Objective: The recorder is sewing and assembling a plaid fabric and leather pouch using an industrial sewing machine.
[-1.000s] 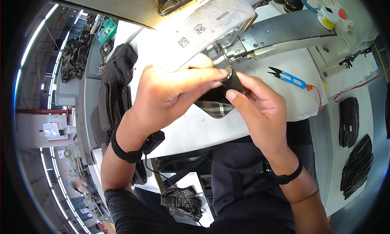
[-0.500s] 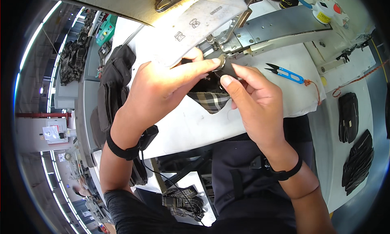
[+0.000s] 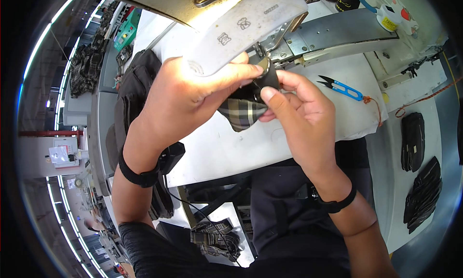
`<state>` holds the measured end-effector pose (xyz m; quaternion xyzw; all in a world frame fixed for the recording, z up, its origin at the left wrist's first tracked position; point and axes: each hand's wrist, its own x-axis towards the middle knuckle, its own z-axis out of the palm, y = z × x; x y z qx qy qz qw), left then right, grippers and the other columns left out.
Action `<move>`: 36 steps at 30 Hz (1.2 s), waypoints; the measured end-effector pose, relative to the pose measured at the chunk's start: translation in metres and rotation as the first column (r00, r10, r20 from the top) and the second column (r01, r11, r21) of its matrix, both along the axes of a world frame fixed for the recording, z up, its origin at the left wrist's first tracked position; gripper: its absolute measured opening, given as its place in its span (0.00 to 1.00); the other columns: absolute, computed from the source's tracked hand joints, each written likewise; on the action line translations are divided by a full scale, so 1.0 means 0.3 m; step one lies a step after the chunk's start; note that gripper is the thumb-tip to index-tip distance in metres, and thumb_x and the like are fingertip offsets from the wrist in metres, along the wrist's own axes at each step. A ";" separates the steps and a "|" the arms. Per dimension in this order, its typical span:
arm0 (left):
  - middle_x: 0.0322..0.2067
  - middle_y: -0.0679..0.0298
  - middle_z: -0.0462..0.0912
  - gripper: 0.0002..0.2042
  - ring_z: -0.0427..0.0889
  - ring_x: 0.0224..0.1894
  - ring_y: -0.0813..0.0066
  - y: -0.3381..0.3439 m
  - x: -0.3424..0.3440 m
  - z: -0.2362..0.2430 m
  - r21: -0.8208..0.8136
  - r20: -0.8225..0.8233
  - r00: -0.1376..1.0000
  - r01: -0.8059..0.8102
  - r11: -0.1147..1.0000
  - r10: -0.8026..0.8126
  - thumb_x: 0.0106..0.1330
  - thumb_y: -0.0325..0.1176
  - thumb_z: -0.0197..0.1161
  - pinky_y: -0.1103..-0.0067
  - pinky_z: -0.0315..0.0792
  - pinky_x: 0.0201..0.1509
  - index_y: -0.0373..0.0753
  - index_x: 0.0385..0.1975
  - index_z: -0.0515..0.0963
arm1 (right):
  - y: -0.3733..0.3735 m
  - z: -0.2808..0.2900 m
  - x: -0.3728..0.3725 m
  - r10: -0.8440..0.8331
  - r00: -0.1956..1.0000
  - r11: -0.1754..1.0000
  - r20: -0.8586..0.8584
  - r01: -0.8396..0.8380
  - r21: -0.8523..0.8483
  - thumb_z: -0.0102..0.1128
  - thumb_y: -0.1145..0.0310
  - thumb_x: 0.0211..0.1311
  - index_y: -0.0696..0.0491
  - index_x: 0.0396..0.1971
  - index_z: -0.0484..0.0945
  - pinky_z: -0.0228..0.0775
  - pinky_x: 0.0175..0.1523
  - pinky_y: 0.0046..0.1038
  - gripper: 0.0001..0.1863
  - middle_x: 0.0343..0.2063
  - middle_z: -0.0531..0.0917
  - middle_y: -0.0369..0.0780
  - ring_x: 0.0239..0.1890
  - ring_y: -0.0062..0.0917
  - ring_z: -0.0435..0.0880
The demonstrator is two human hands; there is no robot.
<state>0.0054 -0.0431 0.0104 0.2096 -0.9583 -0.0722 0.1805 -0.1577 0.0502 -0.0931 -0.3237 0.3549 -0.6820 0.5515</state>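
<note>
My left hand [image 3: 193, 90] pinches a small dark fabric piece [image 3: 265, 77] with a plaid lining [image 3: 239, 112] just under the sewing machine head [image 3: 251, 24], near its presser foot and needle area. My right hand [image 3: 304, 118] grips the same piece from the right, thumb pressed on the dark cloth and fingers curled behind it. Light from the machine falls on the left fingers. Blue-handled thread snips [image 3: 345, 90] with an orange cord lie on the white work surface [image 3: 217, 157] to the right of my right hand.
Stacked dark pieces [image 3: 130, 94] lie along the left side; more piles [image 3: 412, 140] sit on the right. Plaid fabric [image 3: 212, 237] is on a lower shelf. A squeeze bottle [image 3: 388, 17] stands behind the machine bed. Far left, a partly visible person [image 3: 91, 225] is among other machines.
Over the last second my left hand has shifted left and upward, and my right hand slightly up. The held piece has moved with them, its plaid flap now farther left and higher.
</note>
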 end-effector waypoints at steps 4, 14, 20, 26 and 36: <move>0.35 0.61 0.85 0.17 0.84 0.35 0.70 0.014 -0.008 -0.007 -0.053 0.004 0.997 -0.077 0.996 0.077 0.57 0.15 0.73 0.76 0.77 0.39 0.38 0.46 0.89 | -0.012 0.016 -0.007 -0.032 0.999 0.999 -0.027 0.033 0.033 0.65 0.75 0.72 0.65 0.50 0.81 0.84 0.42 0.22 0.12 0.38 0.89 0.41 0.35 0.18 0.88; 0.36 0.57 0.86 0.10 0.85 0.36 0.68 0.124 -0.093 -0.035 -0.019 -0.068 0.936 -0.347 0.938 0.345 0.64 0.19 0.70 0.78 0.77 0.42 0.33 0.44 0.88 | -0.033 0.036 -0.026 -0.042 0.998 0.999 -0.054 0.043 0.023 0.64 0.75 0.72 0.65 0.44 0.83 0.79 0.37 0.19 0.08 0.30 0.88 0.39 0.32 0.15 0.87; 0.33 0.55 0.87 0.08 0.87 0.34 0.65 0.172 -0.142 -0.075 -0.044 -0.157 0.889 -0.441 0.896 0.430 0.63 0.20 0.71 0.77 0.78 0.43 0.32 0.41 0.88 | -0.037 0.034 -0.024 -0.007 0.998 0.999 -0.067 0.010 0.040 0.64 0.74 0.72 0.63 0.43 0.83 0.79 0.38 0.20 0.08 0.32 0.88 0.38 0.32 0.15 0.86; 0.32 0.52 0.86 0.05 0.86 0.32 0.52 0.204 -0.201 -0.112 -0.085 -0.290 0.798 -0.571 0.817 0.528 0.66 0.25 0.69 0.69 0.78 0.38 0.33 0.38 0.87 | -0.055 0.032 -0.040 -0.025 1.000 0.999 -0.016 0.025 0.026 0.62 0.76 0.67 0.63 0.40 0.82 0.77 0.33 0.21 0.07 0.27 0.88 0.39 0.30 0.15 0.85; 0.32 0.58 0.88 0.12 0.81 0.28 0.76 0.239 -0.191 -0.072 0.249 -0.145 0.712 -0.645 0.722 0.687 0.64 0.19 0.66 0.80 0.75 0.36 0.34 0.45 0.88 | -0.012 0.005 0.002 -0.199 0.871 0.980 -0.448 0.191 -0.063 0.61 0.75 0.61 0.60 0.45 0.75 0.77 0.47 0.42 0.13 0.38 0.83 0.49 0.40 0.47 0.84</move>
